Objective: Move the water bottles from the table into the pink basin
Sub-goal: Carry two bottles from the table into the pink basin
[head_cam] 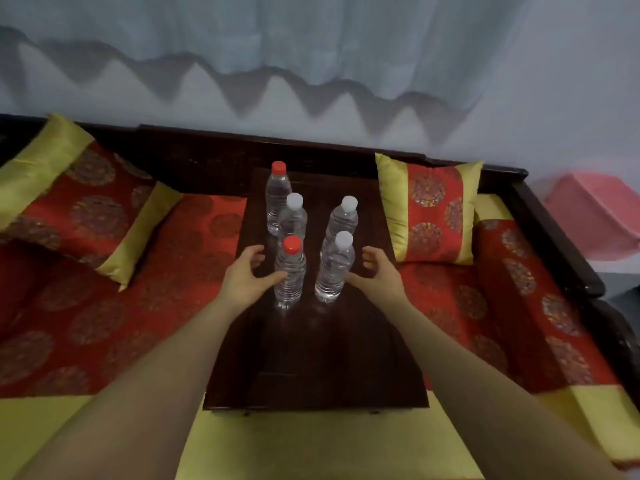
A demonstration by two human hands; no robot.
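As five bottles [290,271] stand, spread hands [244,271] flank two

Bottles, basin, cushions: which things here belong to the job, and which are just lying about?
Job: five upright water bottles on the table; pink basin; left hand; right hand, both open.
Lying about: left cushion; right cushion; curtain.

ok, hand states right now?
Left hand: open, thumb touching the near red-capped bottle, not gripped.
Right hand: open beside the near white-capped bottle.
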